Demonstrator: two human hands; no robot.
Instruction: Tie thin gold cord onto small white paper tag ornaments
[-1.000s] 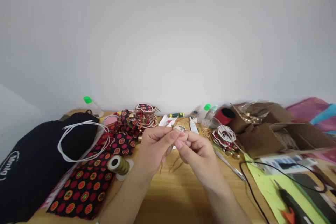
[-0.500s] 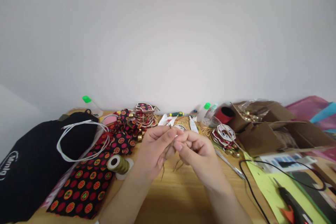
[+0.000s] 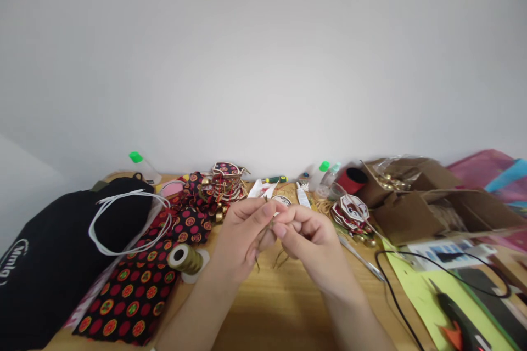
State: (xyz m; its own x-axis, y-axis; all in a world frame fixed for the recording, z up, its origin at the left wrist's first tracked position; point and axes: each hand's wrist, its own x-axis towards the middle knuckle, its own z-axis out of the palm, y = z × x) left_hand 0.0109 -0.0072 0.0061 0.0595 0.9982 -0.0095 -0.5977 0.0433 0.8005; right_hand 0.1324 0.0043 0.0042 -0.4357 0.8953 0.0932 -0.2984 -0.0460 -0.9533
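Observation:
Over the middle of the wooden table, my left hand [image 3: 245, 236] and my right hand [image 3: 310, 238] meet fingertip to fingertip. Both pinch a thin olive-brown cord [image 3: 281, 259], whose loose ends dangle below the fingers. The part between my fingertips is mostly hidden. To the left of my left wrist lies a spool of olive cord [image 3: 190, 259] on its side. A round white piece with a dark drawing [image 3: 281, 201] shows just behind my fingers.
Patterned cloth [image 3: 132, 296], a white cable coil [image 3: 94, 225] and a black bag [image 3: 53, 263] lie left. At right are tweezers [image 3: 362, 258], octagonal charms with bells [image 3: 354, 211], cardboard boxes [image 3: 401, 219], a black cable [image 3: 389, 279] and a glue gun [image 3: 457, 312].
Almost nothing differs. Both hands keep their pinch at the same spot, and the dangling cord ends have shifted slightly.

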